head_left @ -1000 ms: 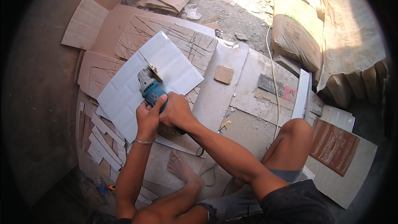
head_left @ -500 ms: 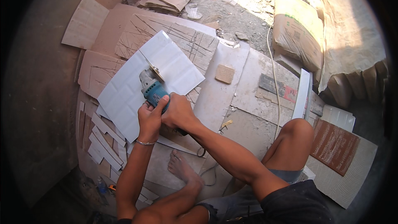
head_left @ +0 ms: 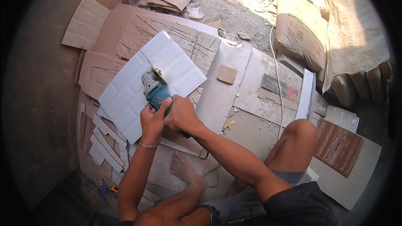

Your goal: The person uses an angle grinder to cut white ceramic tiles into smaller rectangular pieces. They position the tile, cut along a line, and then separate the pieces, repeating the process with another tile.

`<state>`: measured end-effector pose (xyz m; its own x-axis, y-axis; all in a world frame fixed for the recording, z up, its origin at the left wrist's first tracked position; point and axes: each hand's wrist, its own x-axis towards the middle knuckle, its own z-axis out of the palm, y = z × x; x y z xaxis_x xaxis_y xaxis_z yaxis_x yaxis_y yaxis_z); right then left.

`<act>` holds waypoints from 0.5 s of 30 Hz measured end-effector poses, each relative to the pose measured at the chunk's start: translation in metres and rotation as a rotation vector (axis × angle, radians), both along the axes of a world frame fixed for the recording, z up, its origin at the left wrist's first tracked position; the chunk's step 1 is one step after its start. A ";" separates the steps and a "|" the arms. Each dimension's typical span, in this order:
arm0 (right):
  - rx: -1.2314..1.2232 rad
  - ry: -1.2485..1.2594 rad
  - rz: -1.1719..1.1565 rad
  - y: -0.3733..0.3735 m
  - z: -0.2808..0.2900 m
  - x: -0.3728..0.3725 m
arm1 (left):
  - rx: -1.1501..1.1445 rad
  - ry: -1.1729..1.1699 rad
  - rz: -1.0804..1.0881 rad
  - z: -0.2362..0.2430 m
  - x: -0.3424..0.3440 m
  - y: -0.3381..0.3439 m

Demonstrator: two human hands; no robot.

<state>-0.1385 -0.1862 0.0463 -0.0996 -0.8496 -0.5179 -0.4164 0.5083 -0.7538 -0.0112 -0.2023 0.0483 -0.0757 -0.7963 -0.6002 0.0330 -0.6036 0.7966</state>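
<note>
Both my hands are closed around a teal angle grinder (head_left: 158,97). My left hand (head_left: 151,124) grips its near left side, thumb on the body; my right hand (head_left: 184,116) is wrapped around the rear right. The disc (head_left: 159,75) is at the white tile (head_left: 121,109), along a thin line running toward the tile's upper edge. The tile lies on scored, pinkish boards (head_left: 100,71). My bare left foot (head_left: 188,171) is below the tile.
White strips (head_left: 104,146) lie at the left, near a small square piece's opposite side (head_left: 226,73). Stacked sacks (head_left: 299,27) stand at upper right beside a pale cable (head_left: 274,54). A brown tile (head_left: 337,146) lies by my right knee. Rubble (head_left: 238,6) covers the back.
The grinder and both hands have shifted slightly to the right along the tile, my grip unchanged. Nothing else has visibly moved.
</note>
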 end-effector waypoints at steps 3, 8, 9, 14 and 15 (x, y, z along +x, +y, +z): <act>0.013 -0.004 0.005 0.000 0.001 -0.001 | 0.002 -0.007 -0.003 -0.001 0.000 0.000; 0.005 -0.013 -0.005 0.000 0.000 -0.001 | 0.004 -0.004 -0.002 -0.001 0.000 0.000; 0.003 -0.012 -0.007 0.001 0.000 -0.001 | 0.003 -0.003 0.000 0.000 -0.001 0.001; 0.012 0.000 0.002 0.003 0.000 -0.001 | 0.005 -0.008 0.002 0.003 -0.003 0.002; 0.016 0.002 0.005 0.003 0.000 -0.001 | 0.007 -0.011 0.001 0.003 -0.003 0.003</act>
